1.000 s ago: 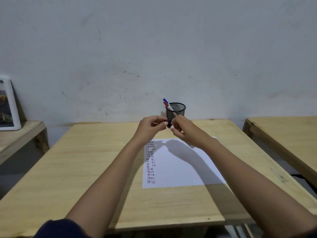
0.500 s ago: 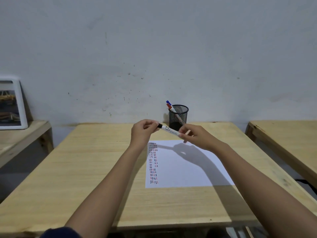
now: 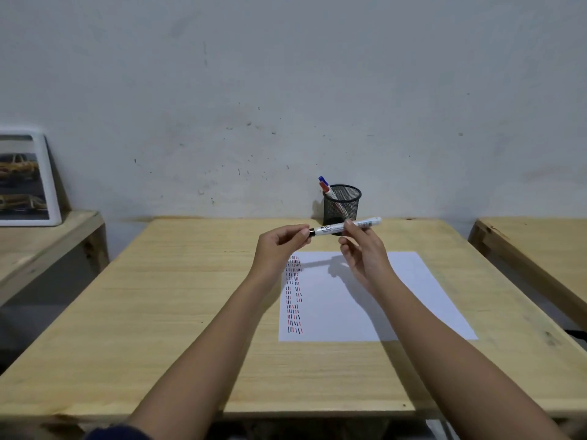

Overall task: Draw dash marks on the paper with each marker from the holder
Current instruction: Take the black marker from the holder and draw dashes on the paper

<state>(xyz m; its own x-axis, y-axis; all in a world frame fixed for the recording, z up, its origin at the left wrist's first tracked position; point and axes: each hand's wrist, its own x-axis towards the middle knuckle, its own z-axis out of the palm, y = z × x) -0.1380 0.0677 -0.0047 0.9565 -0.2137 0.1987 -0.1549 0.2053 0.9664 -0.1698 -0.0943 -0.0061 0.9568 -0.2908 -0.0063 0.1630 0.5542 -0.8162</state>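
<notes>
I hold a white marker [image 3: 336, 228] level above the far end of the paper [image 3: 409, 296]. My right hand [image 3: 362, 255] pinches its barrel; my left hand [image 3: 279, 246] grips its black cap end. The white paper lies on the wooden table [image 3: 158, 312] and bears columns of short red, blue and black dashes [image 3: 293, 293] along its left side. Behind the hands, a black mesh holder [image 3: 342, 203] stands at the table's far edge with a blue-capped marker [image 3: 323, 180] and a red-capped marker [image 3: 325, 186] leaning in it.
A grey wall rises right behind the table. A second wooden table [image 3: 540, 246] stands to the right across a narrow gap. A lower wooden surface [image 3: 47, 236] on the left carries a framed picture [image 3: 22, 179] leaning on the wall.
The marker came out from in front of the holder and turned level between both hands. My hands moved apart, and my left fingers closed on the cap end.
</notes>
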